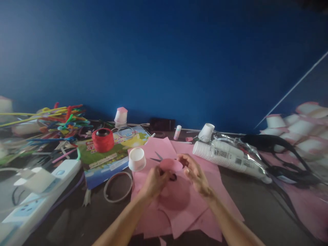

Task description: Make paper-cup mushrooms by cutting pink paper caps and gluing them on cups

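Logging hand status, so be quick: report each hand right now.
Left hand: closed, holding the pink paper piece.
Right hand: open, fingers loosely curled at the piece's edge; contact can't be told.

Scissors (159, 156) on paper sheets (194, 205); roll (103, 144) on booklet (98, 176), left; cup stack (225, 155) right.

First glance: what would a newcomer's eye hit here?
Probably the deep blue wall filling the upper frame. Then the tangle of multicoloured fuzzy stems at left and the bright red roll left of centre. Low centre, the left hand holds a rounded pink paper piece over pink sheets, the right hand open beside it.
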The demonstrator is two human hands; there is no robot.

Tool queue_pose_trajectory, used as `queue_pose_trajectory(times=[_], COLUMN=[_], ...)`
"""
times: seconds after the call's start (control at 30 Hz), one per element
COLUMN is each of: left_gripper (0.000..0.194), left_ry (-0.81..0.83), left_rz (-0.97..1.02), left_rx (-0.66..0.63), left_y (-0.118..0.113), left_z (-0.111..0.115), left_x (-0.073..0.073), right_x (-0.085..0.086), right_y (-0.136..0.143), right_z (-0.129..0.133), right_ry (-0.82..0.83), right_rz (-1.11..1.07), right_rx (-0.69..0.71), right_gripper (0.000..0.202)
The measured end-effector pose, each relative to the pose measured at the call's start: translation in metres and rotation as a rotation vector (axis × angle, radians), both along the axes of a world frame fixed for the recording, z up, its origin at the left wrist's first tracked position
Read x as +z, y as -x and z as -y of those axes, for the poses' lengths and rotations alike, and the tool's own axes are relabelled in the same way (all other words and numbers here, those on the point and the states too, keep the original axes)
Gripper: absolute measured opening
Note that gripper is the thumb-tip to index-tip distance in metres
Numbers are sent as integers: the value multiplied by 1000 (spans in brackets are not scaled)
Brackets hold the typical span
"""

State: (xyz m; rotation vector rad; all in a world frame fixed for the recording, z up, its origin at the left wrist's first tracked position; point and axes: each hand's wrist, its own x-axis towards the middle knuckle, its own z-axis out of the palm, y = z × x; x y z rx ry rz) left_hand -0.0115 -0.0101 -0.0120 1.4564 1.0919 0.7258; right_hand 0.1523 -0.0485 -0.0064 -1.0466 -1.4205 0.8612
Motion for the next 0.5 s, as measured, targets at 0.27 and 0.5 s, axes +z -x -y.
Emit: queue_pose_trajectory(times=[0.27,0.5], left_gripper=[31,35], left_ry=[26,108], left_rz=[101,212], left_rx=[-134,-236], left_y=[12,10], left_z=[2,-2], left_x=[10,3], right_x=[3,2], right_y=[4,17], right_z=[-8,-3], right_ry=[145,263], right_rz=[-589,-739], right_rx=[275,348], right_gripper=[56,58])
